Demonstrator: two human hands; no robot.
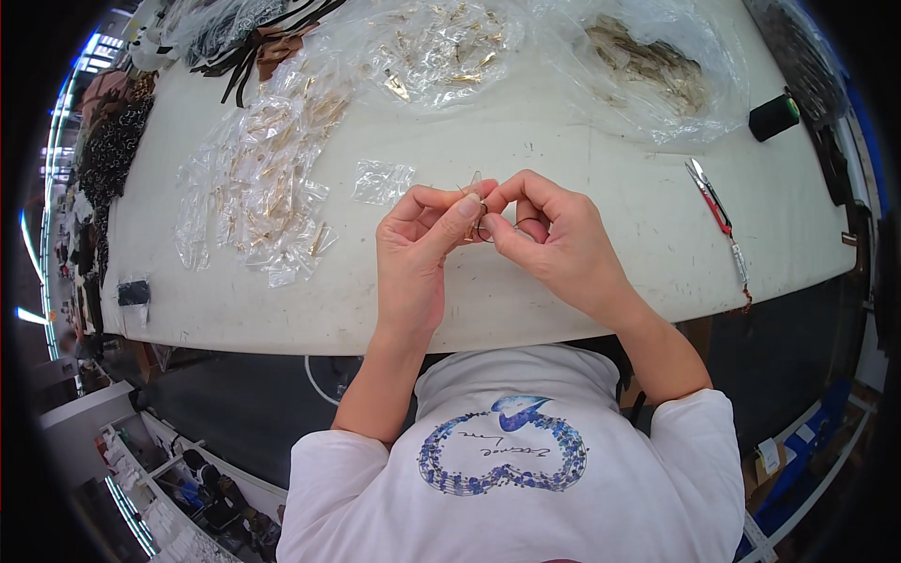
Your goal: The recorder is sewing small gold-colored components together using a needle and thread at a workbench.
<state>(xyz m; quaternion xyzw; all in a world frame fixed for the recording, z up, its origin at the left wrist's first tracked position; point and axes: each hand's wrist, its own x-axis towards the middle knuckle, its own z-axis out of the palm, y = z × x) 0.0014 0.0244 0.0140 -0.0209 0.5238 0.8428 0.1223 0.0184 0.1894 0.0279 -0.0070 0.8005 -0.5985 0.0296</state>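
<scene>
My left hand [416, 233] pinches a small gold-coloured piece [470, 231] between thumb and fingers, above the table's near half. Beside it, my right hand [561, 236] is closed on a thin dark cord [482, 228], which curls against the gold piece. The fingertips of both hands nearly meet, and they hide much of the small parts. A clear pointed tip [476, 178] sticks up over the left fingers. Just beyond the left hand lies a small clear plastic bag [383, 181].
Many small clear bags with gold-coloured pieces [267, 192] are heaped at the left. Larger plastic bags [441, 52] [648, 70] spread along the back. At the right are red-handled scissors [715, 208] and a black thread spool [774, 118]. Dark straps [249, 56] lie at back left.
</scene>
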